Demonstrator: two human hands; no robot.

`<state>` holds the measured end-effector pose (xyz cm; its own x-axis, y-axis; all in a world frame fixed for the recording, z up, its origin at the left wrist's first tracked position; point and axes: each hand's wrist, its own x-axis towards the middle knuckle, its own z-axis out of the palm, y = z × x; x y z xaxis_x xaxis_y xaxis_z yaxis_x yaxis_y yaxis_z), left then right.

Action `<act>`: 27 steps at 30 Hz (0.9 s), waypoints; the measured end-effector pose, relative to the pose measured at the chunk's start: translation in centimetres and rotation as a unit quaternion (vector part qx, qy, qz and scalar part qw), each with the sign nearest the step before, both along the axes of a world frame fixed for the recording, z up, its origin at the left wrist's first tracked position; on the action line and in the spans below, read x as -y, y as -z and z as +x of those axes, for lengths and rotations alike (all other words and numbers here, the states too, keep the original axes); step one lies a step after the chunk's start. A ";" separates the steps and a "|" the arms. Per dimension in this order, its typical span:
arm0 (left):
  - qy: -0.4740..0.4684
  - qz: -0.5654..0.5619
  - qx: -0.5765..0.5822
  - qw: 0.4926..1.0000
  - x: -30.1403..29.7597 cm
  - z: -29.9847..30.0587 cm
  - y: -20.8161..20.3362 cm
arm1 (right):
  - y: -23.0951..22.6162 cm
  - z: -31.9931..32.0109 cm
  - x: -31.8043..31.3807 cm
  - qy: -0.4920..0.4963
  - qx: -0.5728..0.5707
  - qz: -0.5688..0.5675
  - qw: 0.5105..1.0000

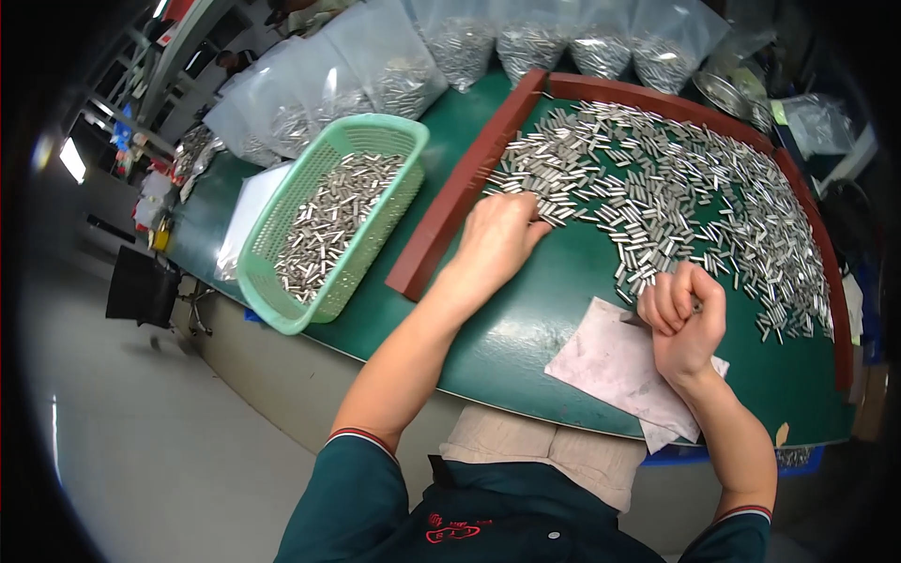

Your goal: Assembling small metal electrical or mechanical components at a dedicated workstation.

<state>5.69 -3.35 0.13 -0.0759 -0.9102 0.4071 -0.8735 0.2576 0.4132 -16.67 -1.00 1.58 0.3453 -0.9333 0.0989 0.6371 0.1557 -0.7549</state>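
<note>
Left: a green basket (380,230) holding metal pins (330,223). Centre: red lettering on the dark green shirt (452,533); a red-brown rail (472,178); the left hand (500,230), fingers bent down at the loose pins (648,202), thumb apart, grip indeterminable; green tabletop (526,296) extending toward its near edge. Right: the right hand (685,310), fingers curled inward over a pale cloth (605,361), contents indeterminable.

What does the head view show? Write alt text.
A person's left hand is at scattered metal pins on a green table; the curled right hand is near a pale cloth. A green basket at left holds more.
</note>
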 end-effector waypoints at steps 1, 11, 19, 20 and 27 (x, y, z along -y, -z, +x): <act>0.007 -0.005 0.010 1.000 -0.1 -0.1 0.2 | -0.2 -0.1 -0.2 -0.004 -0.006 0.004 1.000; -0.022 -0.054 0.071 0.996 -1.1 -0.2 0.5 | -0.2 0.2 -0.4 0.014 -0.009 -0.001 1.000; -0.014 -0.050 -0.040 0.998 -0.9 0.6 -0.2 | -0.3 0.2 0.0 0.005 -0.006 0.001 1.000; -0.032 0.013 -0.092 0.995 -1.3 0.2 -1.0 | -0.2 0.2 0.0 0.003 -0.008 0.002 1.000; 0.105 0.381 -0.572 0.719 -1.3 -1.4 -1.5 | -0.1 -0.3 0.4 -0.007 -0.018 0.000 1.000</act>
<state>4.24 -2.02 1.64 -0.2563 -0.9193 -0.2986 0.1747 -0.3478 0.9211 -16.97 -1.36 1.67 0.3608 -0.9286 0.0871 0.6079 0.1634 -0.7770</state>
